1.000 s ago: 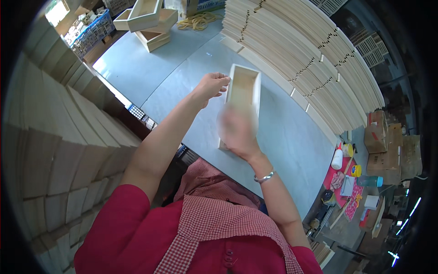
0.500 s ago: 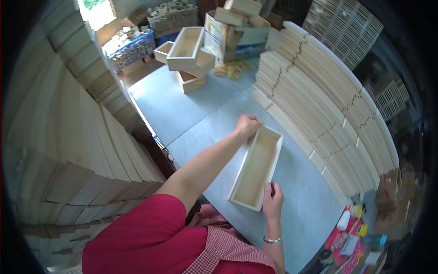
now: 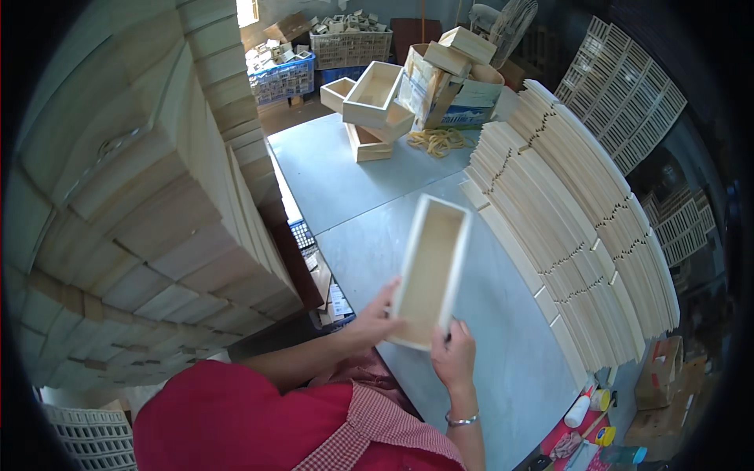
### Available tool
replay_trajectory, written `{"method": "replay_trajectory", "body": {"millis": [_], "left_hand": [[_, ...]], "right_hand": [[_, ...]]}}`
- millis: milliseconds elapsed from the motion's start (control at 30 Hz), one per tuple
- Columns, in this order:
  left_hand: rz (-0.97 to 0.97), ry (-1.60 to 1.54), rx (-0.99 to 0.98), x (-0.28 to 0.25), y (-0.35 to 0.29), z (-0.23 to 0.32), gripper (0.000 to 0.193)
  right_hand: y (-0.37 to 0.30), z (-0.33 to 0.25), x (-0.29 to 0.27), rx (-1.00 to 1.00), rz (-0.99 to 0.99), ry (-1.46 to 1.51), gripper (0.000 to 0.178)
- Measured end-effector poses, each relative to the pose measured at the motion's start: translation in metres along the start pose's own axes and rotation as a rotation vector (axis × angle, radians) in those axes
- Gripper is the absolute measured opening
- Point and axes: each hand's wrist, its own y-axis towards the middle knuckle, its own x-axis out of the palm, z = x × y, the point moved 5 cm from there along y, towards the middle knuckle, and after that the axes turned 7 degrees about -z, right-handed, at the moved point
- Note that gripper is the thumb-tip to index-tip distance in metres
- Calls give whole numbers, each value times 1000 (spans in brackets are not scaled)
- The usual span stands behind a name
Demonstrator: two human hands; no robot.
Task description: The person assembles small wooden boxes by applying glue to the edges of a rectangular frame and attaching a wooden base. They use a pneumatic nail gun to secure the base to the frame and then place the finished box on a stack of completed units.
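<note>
Between my hands, over the grey tabletop, is a long open-topped wooden box [image 3: 430, 271], pale and bare inside. Its long sides run away from me, the far end leaning slightly right. My left hand [image 3: 379, 316] grips the left wall near the close end, thumb reaching inside. At the near right corner, my right hand [image 3: 453, 350] closes on the wall, with a bracelet on that wrist. Whether the box's underside touches the table is hidden.
A grey table [image 3: 345, 180] bears stacked wooden boxes [image 3: 372, 96] at its far end, beside a carton [image 3: 452, 98] and yellowish bands [image 3: 437, 142]. Notched boards [image 3: 542, 212] line the right. Tall wood stacks [image 3: 181, 228] stand left. A white bottle [image 3: 577, 411] sits near right.
My left hand has come from the box's far end back to its near left side. The right hand stays at the near right corner. The whole view has shifted.
</note>
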Motion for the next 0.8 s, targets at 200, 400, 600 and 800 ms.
{"method": "replay_trajectory", "body": {"millis": [200, 400, 600, 800], "left_hand": [[665, -276, 278, -94, 13, 35, 73], [1253, -38, 252, -216, 94, 71, 59], [1279, 141, 95, -266, 143, 112, 70], [1534, 588, -69, -296, 213, 68, 47]], "right_hand": [[1, -22, 19, -106, -64, 233, 50], [-47, 35, 33, 25, -60, 331, 44], [-80, 59, 18, 187, -13, 344, 42], [-97, 68, 6, 261, 54, 314, 37]]}}
